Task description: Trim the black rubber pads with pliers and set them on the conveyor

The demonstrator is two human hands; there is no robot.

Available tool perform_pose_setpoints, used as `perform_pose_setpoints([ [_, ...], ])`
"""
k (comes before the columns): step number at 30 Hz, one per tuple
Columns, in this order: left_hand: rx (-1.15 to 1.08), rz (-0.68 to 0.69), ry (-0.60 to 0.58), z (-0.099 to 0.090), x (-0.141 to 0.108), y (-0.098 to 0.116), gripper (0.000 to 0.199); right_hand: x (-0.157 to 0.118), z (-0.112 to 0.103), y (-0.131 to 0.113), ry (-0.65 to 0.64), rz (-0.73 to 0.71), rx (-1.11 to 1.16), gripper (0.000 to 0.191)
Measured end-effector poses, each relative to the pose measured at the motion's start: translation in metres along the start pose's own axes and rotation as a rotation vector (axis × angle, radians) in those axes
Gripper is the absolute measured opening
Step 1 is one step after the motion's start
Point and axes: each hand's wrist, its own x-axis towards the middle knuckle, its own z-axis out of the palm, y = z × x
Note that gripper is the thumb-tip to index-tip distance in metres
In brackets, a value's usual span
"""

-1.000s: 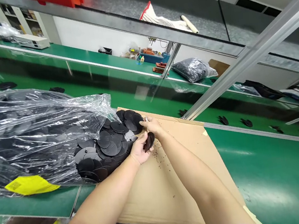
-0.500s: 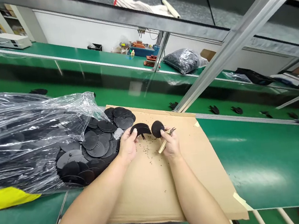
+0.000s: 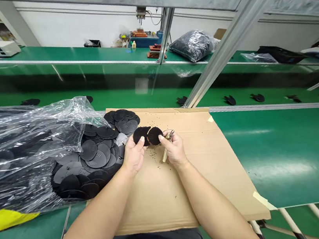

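My left hand point(image 3: 135, 154) is closed on black discs point(image 3: 140, 135), pinched under the thumb; how many I cannot tell. Beside them, nearly edge to edge, my right hand point(image 3: 174, 149) pinches another round black disc point(image 3: 155, 135). A pair of cutting pliers point(image 3: 167, 147) with pale handles is tucked in the right hand too, its jaws pointing away to the right. Under both hands lies a cardboard sheet point(image 3: 207, 160) sprinkled with tiny dark bits point(image 3: 154, 156). Left of my left hand is a heap of black discs point(image 3: 97, 154).
A clear plastic bag point(image 3: 25, 134) full of black discs lies at the left. Behind the cardboard runs a green belt point(image 3: 115, 98) carrying scattered black pieces point(image 3: 229, 100). A slanted metal post point(image 3: 220, 47) rises at the right, and a stuffed bag point(image 3: 192, 45) sits on the rear shelf.
The discs in my two hands have come together, the left ones now flatter toward me instead of fanned and bent. The camera view has tilted down slightly.
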Motion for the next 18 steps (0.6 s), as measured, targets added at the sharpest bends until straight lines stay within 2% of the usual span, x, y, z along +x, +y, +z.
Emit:
perform_pose_setpoints([
  [5, 0.064, -0.028, -0.062, 0.0015, -0.007, -0.0018, 0.039, -0.002, 0.0005, 0.0018, 0.004, -0.062, -0.087, 0.021],
  [12, 0.115, -0.025, -0.042, 0.0039, -0.0085, -0.0011, 0.045, -0.0051, 0.0003, 0.0013, 0.049, -0.111, -0.168, 0.021],
  [18, 0.123, -0.022, -0.018, 0.0033, -0.0078, -0.0028, 0.048, -0.0057, 0.0013, 0.0004, 0.01, -0.135, -0.206, 0.021],
])
